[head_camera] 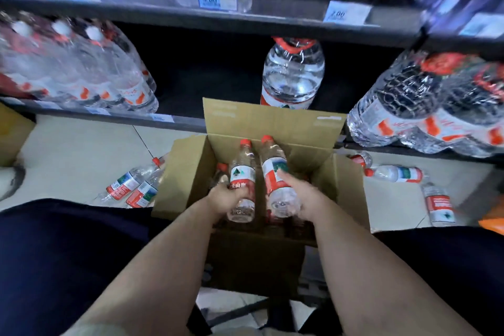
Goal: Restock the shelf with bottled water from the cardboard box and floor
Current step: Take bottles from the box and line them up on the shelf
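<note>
An open cardboard box (188,172) stands on the floor in front of the bottom shelf (191,84). My left hand (223,196) grips a small red-capped water bottle (242,172) by its lower half, above the box. My right hand (302,196) holds a second such bottle (275,163) beside it. Both bottles point their caps toward the shelf. Another red cap (222,167) shows inside the box, left of my left hand. Loose bottles lie on the floor at the left (131,185) and the right (395,173) of the box.
A large water jug (293,76) stands on the bottom shelf behind the box. Shrink-wrapped bottle packs lie on the shelf at the left (81,71) and right (436,106). The upper shelf (272,20) carries price tags. My dark-trousered knees flank the box.
</note>
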Tool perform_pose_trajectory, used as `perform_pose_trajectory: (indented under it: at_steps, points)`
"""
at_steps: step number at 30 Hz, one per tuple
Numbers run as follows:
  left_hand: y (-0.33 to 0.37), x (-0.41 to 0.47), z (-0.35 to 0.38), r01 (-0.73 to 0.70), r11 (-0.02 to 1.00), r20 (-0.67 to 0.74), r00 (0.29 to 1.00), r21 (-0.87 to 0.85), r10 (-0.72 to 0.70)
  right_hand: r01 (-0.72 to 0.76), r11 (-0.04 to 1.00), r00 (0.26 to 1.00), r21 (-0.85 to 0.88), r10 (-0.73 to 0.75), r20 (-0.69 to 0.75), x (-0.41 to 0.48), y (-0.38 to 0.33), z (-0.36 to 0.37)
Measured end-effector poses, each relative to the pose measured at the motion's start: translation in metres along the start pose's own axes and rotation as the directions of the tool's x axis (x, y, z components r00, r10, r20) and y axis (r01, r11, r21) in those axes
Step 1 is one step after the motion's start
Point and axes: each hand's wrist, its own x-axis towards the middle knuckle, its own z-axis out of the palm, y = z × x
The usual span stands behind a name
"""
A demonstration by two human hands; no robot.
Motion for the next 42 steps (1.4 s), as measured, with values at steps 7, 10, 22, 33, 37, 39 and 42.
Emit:
perform_pose_trajectory:
  at_steps: [7, 10, 22, 33, 37, 39, 42]
  points:
    - [0.064, -0.098, -0.011, -0.255, 0.960, -0.001, 0.967, -0.118, 0.256, 0.217, 0.970, 0.976, 0.112, -0.216, -0.020, -0.077, -0.027, 0.022]
    - [0.097, -0.131, -0.018, -0.365, 0.926, -0.035, 0.931, -0.095, 0.364, 0.311, 0.927, 0.945, 0.208, -0.325, 0.036, -0.108, -0.049, 0.026]
    - [0.221, -0.194, -0.030, -0.657, 0.744, -0.143, 0.754, -0.122, 0.641, 0.582, 0.783, 0.798, 0.218, -0.601, 0.029, -0.189, -0.156, 0.047]
    - [0.318, -0.171, -0.011, -0.693, 0.707, -0.151, 0.721, -0.142, 0.676, 0.636, 0.719, 0.764, 0.280, -0.639, -0.094, -0.190, -0.267, 0.016]
    - [0.353, -0.157, -0.001, -0.691, 0.702, -0.148, 0.723, -0.172, 0.675, 0.691, 0.704, 0.722, 0.160, -0.683, -0.112, -0.179, -0.312, 0.016]
    - [0.372, -0.150, 0.000, -0.712, 0.688, -0.169, 0.702, -0.139, 0.692, 0.732, 0.674, 0.681, 0.102, -0.716, -0.155, -0.172, -0.332, 0.014]
    - [0.404, -0.133, -0.002, -0.738, 0.667, -0.167, 0.673, -0.097, 0.720, 0.767, 0.641, 0.637, 0.016, -0.759, -0.137, -0.158, -0.366, 0.007]
